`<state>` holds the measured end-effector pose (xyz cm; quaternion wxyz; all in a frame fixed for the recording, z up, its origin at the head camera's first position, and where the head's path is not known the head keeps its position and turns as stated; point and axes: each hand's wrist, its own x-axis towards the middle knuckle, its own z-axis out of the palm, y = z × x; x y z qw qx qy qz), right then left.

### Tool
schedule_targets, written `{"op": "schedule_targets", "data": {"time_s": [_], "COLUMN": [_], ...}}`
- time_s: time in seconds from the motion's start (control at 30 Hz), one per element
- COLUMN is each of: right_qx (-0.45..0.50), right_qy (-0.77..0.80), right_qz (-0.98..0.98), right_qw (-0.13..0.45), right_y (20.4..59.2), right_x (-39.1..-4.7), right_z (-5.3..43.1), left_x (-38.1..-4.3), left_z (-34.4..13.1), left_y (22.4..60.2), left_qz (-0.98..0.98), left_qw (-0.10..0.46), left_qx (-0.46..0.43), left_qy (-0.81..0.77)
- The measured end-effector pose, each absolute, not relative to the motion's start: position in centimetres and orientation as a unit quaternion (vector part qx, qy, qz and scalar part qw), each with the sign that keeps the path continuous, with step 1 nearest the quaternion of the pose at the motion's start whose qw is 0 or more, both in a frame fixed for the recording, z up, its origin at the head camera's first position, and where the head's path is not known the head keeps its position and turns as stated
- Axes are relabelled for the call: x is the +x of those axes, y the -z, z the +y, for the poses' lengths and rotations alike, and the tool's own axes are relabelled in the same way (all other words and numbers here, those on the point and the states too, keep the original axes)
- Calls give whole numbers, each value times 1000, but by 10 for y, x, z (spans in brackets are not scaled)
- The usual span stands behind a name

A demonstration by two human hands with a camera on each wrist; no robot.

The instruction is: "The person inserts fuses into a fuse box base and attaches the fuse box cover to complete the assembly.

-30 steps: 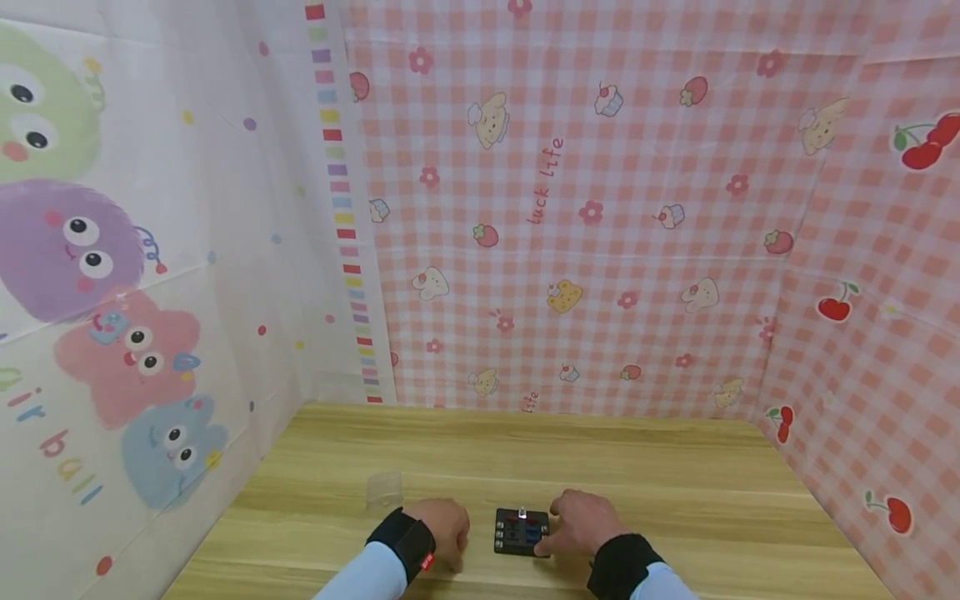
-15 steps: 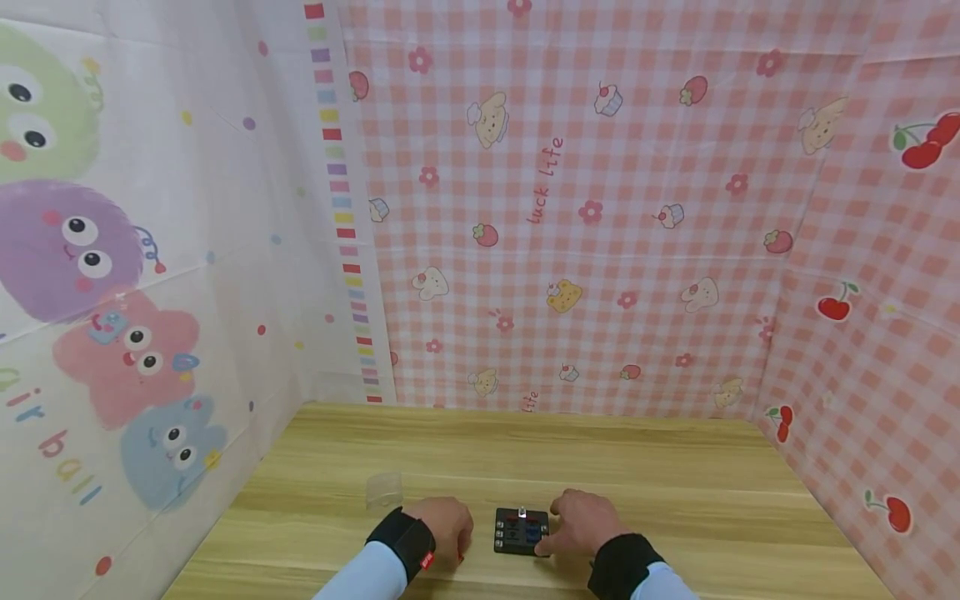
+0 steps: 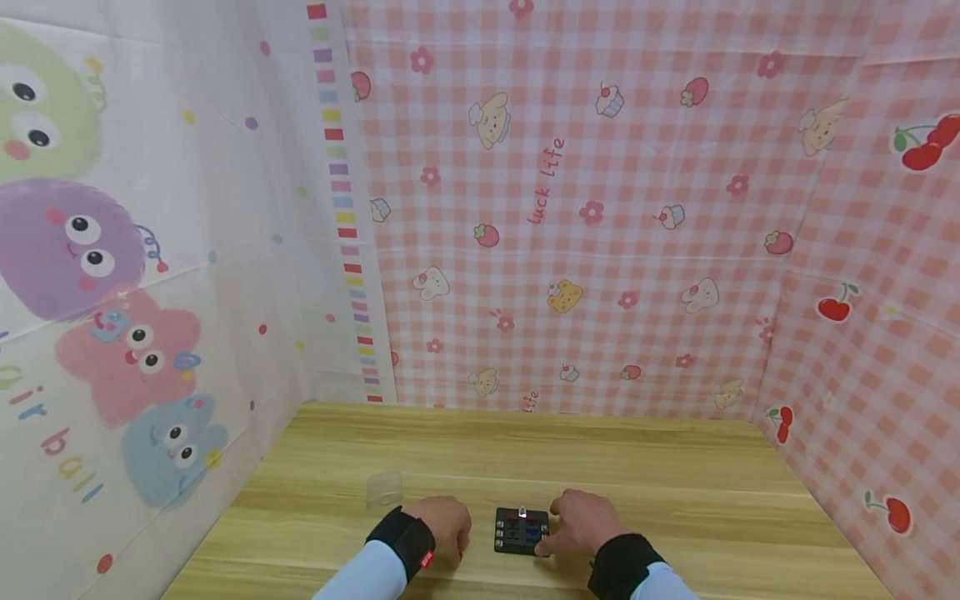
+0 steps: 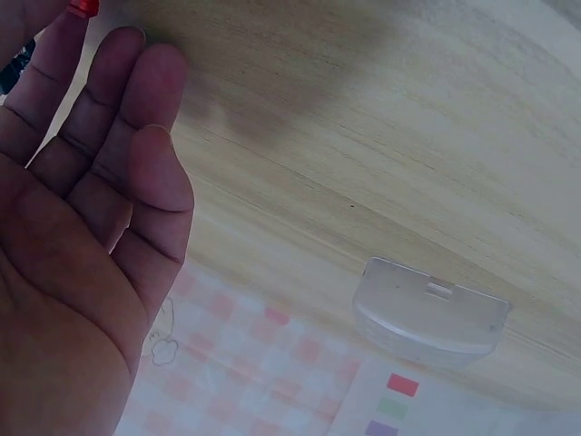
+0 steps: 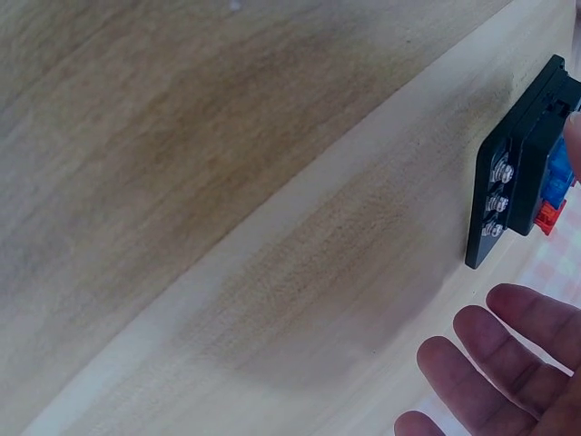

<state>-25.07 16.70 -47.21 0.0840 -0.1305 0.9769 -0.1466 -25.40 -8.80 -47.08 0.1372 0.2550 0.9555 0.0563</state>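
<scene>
A black fuse block (image 3: 512, 533) with metal screw terminals lies on the wooden table between the hands. Blue blade fuses (image 5: 558, 177) and a red one (image 5: 549, 216) sit in it. My left hand (image 3: 446, 527), to the left of the block, pinches a small red blade fuse (image 4: 83, 7) between thumb and index finger; its other fingers are loosely bent. At the block's right side is my right hand (image 3: 585, 523). Its thumb (image 5: 574, 145) rests on the block near the blue fuses, while the other fingers extend beside it, apart from the block.
A clear plastic cover (image 4: 431, 313) lies on the table (image 3: 675, 475) behind and left of my left hand. Patterned cloth walls (image 3: 585, 250) enclose the table at the back and both sides.
The left fingers have shifted slightly, and the red fuse now shows at their tips in the head view. The right hand and the fuse block have stayed in place.
</scene>
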Motion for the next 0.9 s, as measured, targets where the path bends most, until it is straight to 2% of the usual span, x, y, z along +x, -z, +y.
{"op": "schedule_targets", "data": {"time_s": [0.17,0.4,0.9], "right_qx": [-132,-120,-126], "right_qy": [146,156,156], "right_qz": [977,976,976], "right_qw": [82,92,85], "right_y": [472,473,474], "right_x": [-251,-251,-251], "right_z": [167,168,168], "left_x": [-254,-256,-256], "left_z": [-88,-87,-87], "left_y": [471,469,473], "left_qz": [955,957,955], "left_qw": [129,148,125], "left_qx": [261,240,261], "left_qy": [-57,-65,-65]}}
